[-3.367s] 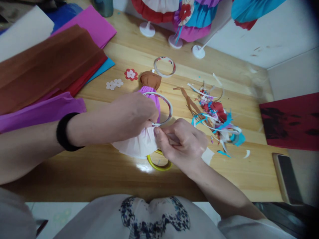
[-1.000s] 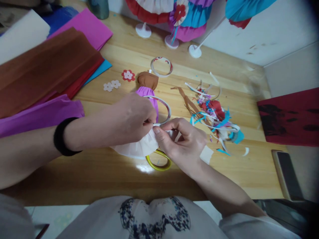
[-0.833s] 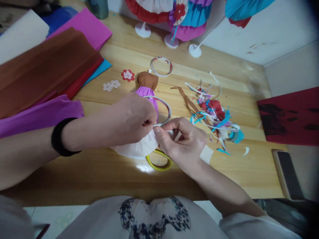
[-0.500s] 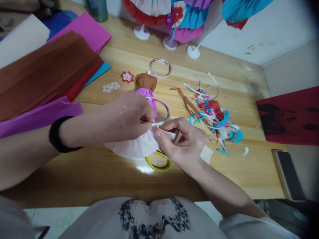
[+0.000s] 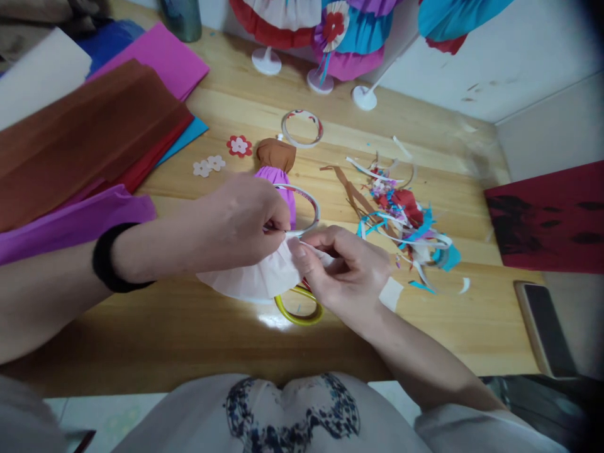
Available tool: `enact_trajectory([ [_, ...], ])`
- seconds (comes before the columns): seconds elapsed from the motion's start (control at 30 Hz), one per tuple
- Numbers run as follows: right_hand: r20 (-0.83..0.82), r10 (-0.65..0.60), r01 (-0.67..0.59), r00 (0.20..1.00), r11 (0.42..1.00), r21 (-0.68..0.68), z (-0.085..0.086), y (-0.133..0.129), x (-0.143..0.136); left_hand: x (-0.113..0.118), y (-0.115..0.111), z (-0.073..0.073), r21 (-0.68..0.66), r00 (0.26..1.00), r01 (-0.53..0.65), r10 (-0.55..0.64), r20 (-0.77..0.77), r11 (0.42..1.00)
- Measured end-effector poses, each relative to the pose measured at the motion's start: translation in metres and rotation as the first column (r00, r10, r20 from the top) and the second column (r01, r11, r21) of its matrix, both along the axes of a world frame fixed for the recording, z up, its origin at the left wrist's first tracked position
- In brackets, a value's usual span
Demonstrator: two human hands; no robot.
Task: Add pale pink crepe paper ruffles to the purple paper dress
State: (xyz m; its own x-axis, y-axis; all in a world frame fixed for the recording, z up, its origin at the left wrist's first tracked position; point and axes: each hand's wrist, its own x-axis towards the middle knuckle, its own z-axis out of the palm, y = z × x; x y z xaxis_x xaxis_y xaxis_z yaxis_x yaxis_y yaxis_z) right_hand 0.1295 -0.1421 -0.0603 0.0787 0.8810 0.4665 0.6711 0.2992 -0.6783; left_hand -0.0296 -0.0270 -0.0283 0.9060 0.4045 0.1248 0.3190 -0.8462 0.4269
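Both hands work at the gathered top edge of a white pleated crepe paper piece (image 5: 250,280), which fans out toward me. My left hand (image 5: 240,217) pinches that edge from the left, its fingers closed. From the right, my right hand (image 5: 344,261) grips the same edge between thumb and forefinger. A roll of tape (image 5: 317,211) stands just behind the fingertips, partly hidden by my left hand. Beyond it lies a brown and purple gathered paper piece (image 5: 276,157). Yellow-handled scissors (image 5: 302,322) lie under the white paper, their blades hidden.
Folded crepe paper sheets (image 5: 89,138) are piled at left. Paper flowers (image 5: 239,146) and another tape roll (image 5: 302,145) lie further back. Paper scraps (image 5: 406,214) are heaped at right, with a phone (image 5: 545,327) near the edge. Ruffled paper pieces on white stands (image 5: 267,61) line the back.
My right fingers have closed in on the white paper's edge and drawn more of it into folds. My left hand stays nearly still.
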Motion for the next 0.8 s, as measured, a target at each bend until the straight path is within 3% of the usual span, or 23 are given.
enact_trajectory([
  [0.13, 0.034, -0.009, 0.009, 0.999, 1.000, 0.003, -0.0015, -0.0011, -0.0003, 0.0001, 0.0001, -0.0004, 0.035, 1.000, 0.003, -0.003, -0.014, 0.999],
  [0.43, 0.018, -0.045, 0.046, 0.999, 0.999, -0.017, 0.0002, 0.0000, -0.0006, 0.0052, -0.0042, 0.0082, -0.055, 0.995, -0.084, 0.081, -0.066, 0.995],
  [0.8, 0.042, -0.025, 0.026, 0.999, 0.999, -0.020, -0.0001, -0.0011, -0.0009, 0.0001, -0.0057, 0.0018, -0.093, 1.000, -0.006, 0.008, 0.025, 0.996],
])
